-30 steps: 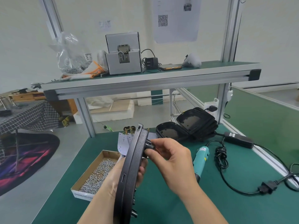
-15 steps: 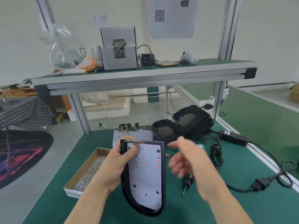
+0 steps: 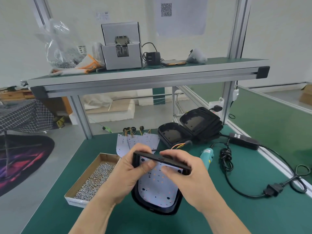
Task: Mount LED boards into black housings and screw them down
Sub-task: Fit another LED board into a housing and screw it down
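Both hands grip one black housing [image 3: 157, 211] over the green bench mat [image 3: 236, 210], near the front edge. The left hand [image 3: 130, 173] curls round its upper left corner and the right hand [image 3: 187, 179] curls over its upper right edge, each with a thumb pressed on the white LED board [image 3: 157, 184] seated inside. The housing is tilted, top edge raised away from the person and rounded end low. Whether that end touches the mat cannot be told. The hands cover the board's upper corners. Orange and yellow wires [image 3: 179, 146] emerge behind the top edge. Just left of the left wrist lies an open cardboard box [image 3: 81, 180] of loose screws [image 3: 97, 178]. Beyond the hands, spare LED boards [image 3: 135, 142] lie fanned on the mat, with a stack of empty housings [image 3: 194, 129] beside them to the right. A teal electric screwdriver [image 3: 206, 157] lies just behind the right hand and is partly hidden by it. Further right lie a black power adapter [image 3: 243, 141] and its looped cable [image 3: 236, 188]. The overhead shelf [image 3: 148, 77] carries a grey screw feeder [image 3: 121, 48], a clear plastic bag [image 3: 60, 46], a plug charger [image 3: 152, 58] and a phone [image 3: 173, 62].
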